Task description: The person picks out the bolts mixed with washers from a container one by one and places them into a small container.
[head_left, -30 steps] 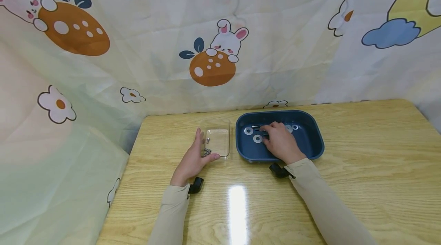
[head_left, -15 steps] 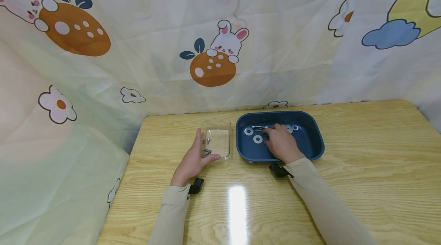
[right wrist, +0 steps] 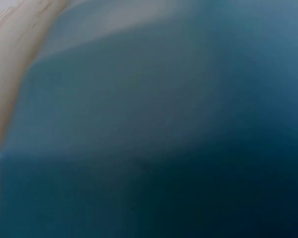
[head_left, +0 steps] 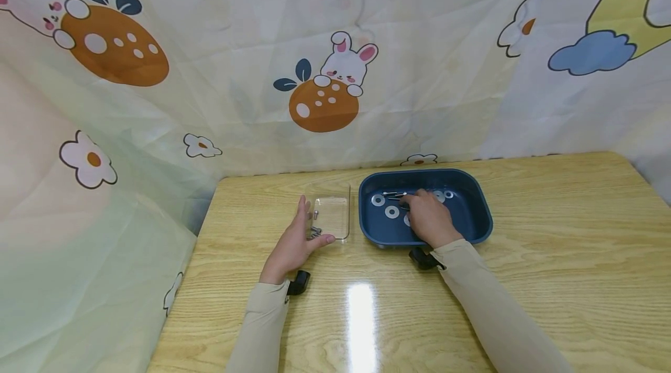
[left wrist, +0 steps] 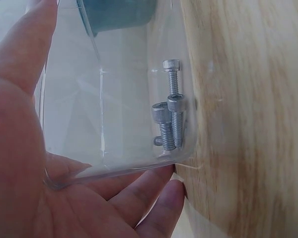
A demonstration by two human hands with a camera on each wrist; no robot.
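My left hand [head_left: 290, 245] holds the corner of a clear plastic box [head_left: 339, 218], thumb along its near side and fingers along its left wall. Inside that box lie several silver socket-head bolts [left wrist: 164, 119]. My right hand [head_left: 432, 218] reaches down into a dark blue tray [head_left: 424, 171], fingers bent toward its floor by some bolts [head_left: 394, 194]. Its fingertips are partly hidden, so whether they pinch anything is unclear. Flat washers [head_left: 392, 211] lie around that hand. The right wrist view shows only the blurred tray wall [right wrist: 114, 99].
Box and tray stand side by side, a narrow gap between them, on a wooden table [head_left: 550, 233]. A patterned cloth [head_left: 435, 99] hangs behind the table's far edge and continues along the left. Light glares off the tabletop in front.
The right hand shifts slightly within the tray, and a washer by its thumb comes into view. The left hand and the clear box stay put.
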